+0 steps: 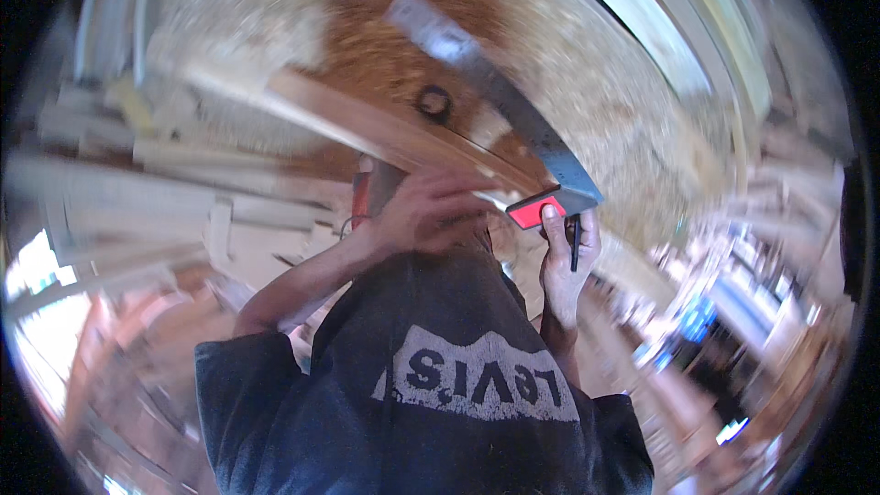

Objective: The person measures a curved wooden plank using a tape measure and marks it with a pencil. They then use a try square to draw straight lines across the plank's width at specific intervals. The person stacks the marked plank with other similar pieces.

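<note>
A carpenter's square (pixel 527 124) with a long metal blade and a red stock is in my right hand (pixel 570 243). The thumb presses on the red face of the stock. A slim black pen-like stick (pixel 576 243) also sits between the fingers of that hand. Beside the stock lies a long reddish-brown wooden board (pixel 385 124), slanting away to the far left. My left hand (pixel 435 211) is at the board's near side, blurred, its fingers stretched to the right along it. Whether those fingers touch the wood is hard to tell.
Sawdust (pixel 632 128) covers the ground, with a brown patch (pixel 367 14) beyond the board. A dark ring (pixel 434 104) shows past the board. Pale planks (pixel 642 9) lie at the far right, and more timber (pixel 165 192) is on the left. Blurred clutter (pixel 715 321) fills the right.
</note>
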Demonstrator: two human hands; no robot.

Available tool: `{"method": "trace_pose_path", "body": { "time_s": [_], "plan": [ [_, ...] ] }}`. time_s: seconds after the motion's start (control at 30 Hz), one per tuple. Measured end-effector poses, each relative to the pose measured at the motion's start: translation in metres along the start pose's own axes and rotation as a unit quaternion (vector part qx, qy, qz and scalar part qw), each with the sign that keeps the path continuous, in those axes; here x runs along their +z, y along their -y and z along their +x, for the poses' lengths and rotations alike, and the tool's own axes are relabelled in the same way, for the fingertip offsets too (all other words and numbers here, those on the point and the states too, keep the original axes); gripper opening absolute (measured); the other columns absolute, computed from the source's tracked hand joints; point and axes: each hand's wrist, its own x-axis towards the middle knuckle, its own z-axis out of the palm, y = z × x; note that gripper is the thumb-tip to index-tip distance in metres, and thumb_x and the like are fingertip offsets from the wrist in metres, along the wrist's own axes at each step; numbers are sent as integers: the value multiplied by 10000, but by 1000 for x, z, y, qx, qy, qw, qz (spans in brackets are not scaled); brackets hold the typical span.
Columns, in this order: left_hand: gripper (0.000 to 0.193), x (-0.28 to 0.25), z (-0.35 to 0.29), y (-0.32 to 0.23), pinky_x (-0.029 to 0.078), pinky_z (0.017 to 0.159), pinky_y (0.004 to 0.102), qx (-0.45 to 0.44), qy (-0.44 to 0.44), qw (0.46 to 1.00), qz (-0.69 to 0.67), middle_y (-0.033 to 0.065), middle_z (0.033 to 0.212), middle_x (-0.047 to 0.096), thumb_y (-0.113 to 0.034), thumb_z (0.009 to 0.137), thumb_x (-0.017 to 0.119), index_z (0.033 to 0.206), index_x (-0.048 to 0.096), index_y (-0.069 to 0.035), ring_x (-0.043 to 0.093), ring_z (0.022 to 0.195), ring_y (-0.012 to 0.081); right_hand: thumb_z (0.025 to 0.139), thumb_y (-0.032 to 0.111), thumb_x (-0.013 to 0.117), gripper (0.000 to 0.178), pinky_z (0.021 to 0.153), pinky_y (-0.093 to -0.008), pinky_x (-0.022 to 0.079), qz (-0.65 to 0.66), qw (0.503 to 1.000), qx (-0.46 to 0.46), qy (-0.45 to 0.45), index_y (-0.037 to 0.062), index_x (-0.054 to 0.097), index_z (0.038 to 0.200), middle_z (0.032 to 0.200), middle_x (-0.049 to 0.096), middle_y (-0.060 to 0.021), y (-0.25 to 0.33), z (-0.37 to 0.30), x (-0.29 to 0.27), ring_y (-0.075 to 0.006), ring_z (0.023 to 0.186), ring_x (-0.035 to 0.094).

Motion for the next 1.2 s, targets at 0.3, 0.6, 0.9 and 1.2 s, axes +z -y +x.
{"method": "trace_pose_path", "body": {
  "time_s": [0.3,0.6,0.9,1.2],
  "plan": [
    [816,16,57,78,387,1202,531,-70,409,907,65,234,1615,410,-463,919,772,1536,448,-38,437,1455,453,938,4,767,220,732,-284,571,442,809,191,-339,95,614,1066,952,675,-16,-133,-111,54,-138,851,678],
    [1000,45,89,60,369,1246,533,239,541,799,105,168,1748,199,-499,847,811,1652,344,-133,340,1533,473,974,1,709,223,768,-300,563,528,752,90,-384,26,679,1194,1089,712,-69,-139,-49,143,-178,906,700],
    [913,50,79,73,441,1203,514,259,517,803,145,58,1726,326,-337,826,825,1631,421,-186,389,1513,453,962,41,723,173,900,-320,544,385,807,52,-445,-8,740,1127,1099,730,-67,-166,-48,171,-166,982,672],
    [923,54,77,75,453,1169,549,247,512,810,141,67,1718,339,-378,779,836,1598,466,-166,427,1478,431,940,39,722,161,862,-305,547,439,779,98,-436,4,758,1093,1009,773,-50,-138,-45,148,-143,933,690]
  ]
}}
